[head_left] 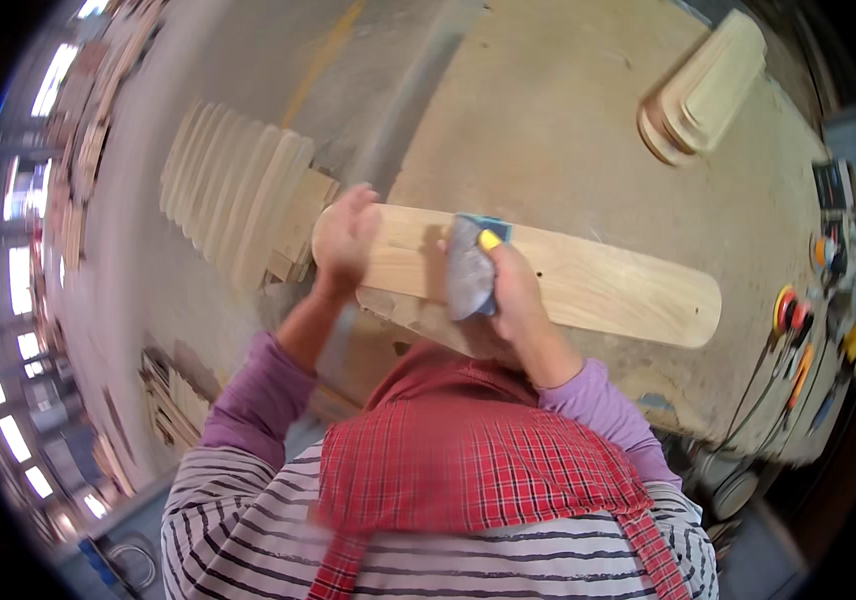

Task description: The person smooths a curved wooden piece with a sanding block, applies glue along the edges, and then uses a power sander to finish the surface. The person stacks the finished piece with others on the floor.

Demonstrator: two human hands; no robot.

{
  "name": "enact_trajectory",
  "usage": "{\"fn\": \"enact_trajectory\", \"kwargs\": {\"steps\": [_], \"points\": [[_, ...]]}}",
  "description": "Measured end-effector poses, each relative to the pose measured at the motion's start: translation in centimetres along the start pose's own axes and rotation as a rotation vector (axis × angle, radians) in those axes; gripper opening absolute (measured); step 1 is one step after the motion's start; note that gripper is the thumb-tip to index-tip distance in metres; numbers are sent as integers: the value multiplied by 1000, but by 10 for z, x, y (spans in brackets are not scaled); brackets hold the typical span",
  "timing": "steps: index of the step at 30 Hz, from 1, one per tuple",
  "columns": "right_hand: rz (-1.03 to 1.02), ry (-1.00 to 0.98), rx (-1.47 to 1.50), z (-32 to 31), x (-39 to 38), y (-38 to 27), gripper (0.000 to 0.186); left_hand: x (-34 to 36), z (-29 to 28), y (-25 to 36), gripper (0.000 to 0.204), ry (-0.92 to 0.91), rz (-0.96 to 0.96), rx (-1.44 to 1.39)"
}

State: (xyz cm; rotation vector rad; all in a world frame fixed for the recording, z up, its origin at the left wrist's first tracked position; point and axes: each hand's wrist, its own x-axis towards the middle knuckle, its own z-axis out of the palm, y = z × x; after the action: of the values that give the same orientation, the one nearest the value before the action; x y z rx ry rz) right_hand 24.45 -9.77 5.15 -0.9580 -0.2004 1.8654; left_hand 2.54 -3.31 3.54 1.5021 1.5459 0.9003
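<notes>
A long pale wooden board (618,285) with rounded ends and small dark holes lies across the near part of the worktable. My right hand (520,295) grips a grey sanding pad (470,268) with blue edges, tilted up on its side over the board's middle. Yellow covering shows on the tip of that thumb. At the board's left end is my left hand (348,240), smeared by motion. Its fingers point away from me, and whether it touches the wood is unclear.
Several rounded boards (713,85) are stacked at the table's far right. Left of the table stands a row of similar pale boards (233,190). Along the right edge lie a red and yellow round tool (786,312), an orange-handled tool (801,375) and cables.
</notes>
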Motion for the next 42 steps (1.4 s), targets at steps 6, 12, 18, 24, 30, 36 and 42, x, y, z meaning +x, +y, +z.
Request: {"fn": "enact_trajectory", "kwargs": {"steps": [6,12,18,24,30,36,42], "points": [[140,-83,-246,16,25,25,49,-76,37,45,99,-321,102,139],[297,-508,-478,79,-3,12,69,-93,16,23,77,-28,-47,-149],[-633,-504,-1708,67,63,16,52,-93,-30,-21,58,263,-58,70],[-862,-151,-2176,17,88,36,61,-71,-40,-65,58,460,-11,293],[-835,-187,-2137,16,90,34,57,-21,-69,-66,60,144,92,386],[-838,-199,-2135,21,87,31,59,37,-68,-69,58,-268,337,463],[-825,-174,-2156,23,88,30,60,44,-68,-65,56,-344,387,536]]}}
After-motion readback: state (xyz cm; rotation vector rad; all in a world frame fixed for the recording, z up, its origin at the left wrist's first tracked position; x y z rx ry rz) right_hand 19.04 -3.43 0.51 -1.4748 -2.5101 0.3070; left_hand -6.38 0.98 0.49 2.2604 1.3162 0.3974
